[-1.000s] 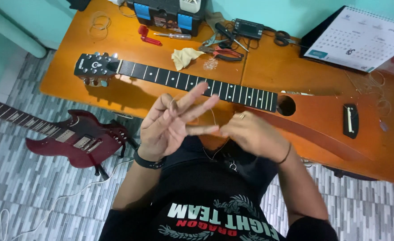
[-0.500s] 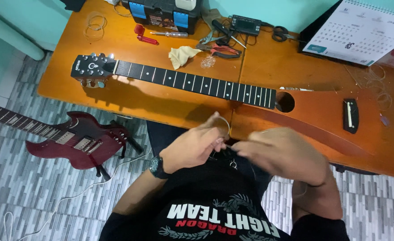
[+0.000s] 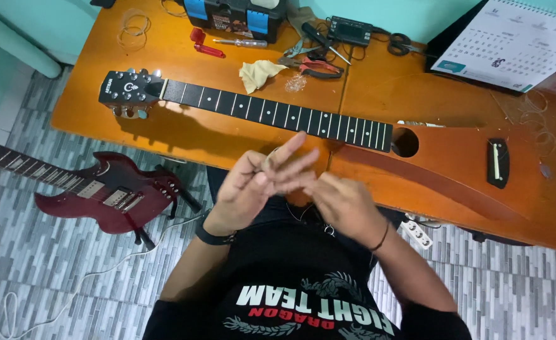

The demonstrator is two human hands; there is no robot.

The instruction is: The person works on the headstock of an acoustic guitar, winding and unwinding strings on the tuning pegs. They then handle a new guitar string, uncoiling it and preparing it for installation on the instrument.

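Left hand (image 3: pixel 252 186) and right hand (image 3: pixel 344 204) meet above the lap, just before the acoustic guitar (image 3: pixel 328 126) on the table (image 3: pixel 164 135). Fingers part-spread; whether either grip holds wire cannot be told. Risk: thin wire could slip or kink.

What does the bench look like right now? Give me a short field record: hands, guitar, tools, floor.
left hand: raised in front of the table edge, fingers spread, meeting the right hand; a thin wire may run between them, too fine to be sure
right hand: close to the chest, fingertips touching the left hand
acoustic guitar: flat on the wooden table, headstock to the picture's left, no strings visible
tools: pliers, scissors, yellow cloth, red winder
floor: red electric guitar lying on the tiles
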